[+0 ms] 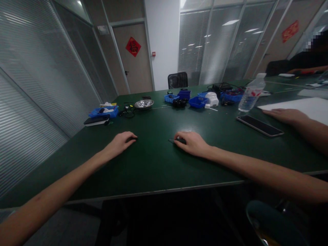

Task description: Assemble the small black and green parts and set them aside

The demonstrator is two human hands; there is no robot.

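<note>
Pointing left, slim tool point(171, 140) crosswise

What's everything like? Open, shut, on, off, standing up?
Plastic bottle: upright, capped.
Phone: lying flat, screen dark.
Left door: looks shut.
Metal bowl: upright, contents unclear.
Left blue tray: holding things.
Left hand: slightly open, nothing visibly held.
Right hand: closed on thin metal tool.

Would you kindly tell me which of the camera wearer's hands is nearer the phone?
Right: the right hand is left of the phone; the left hand is farther left.
</note>
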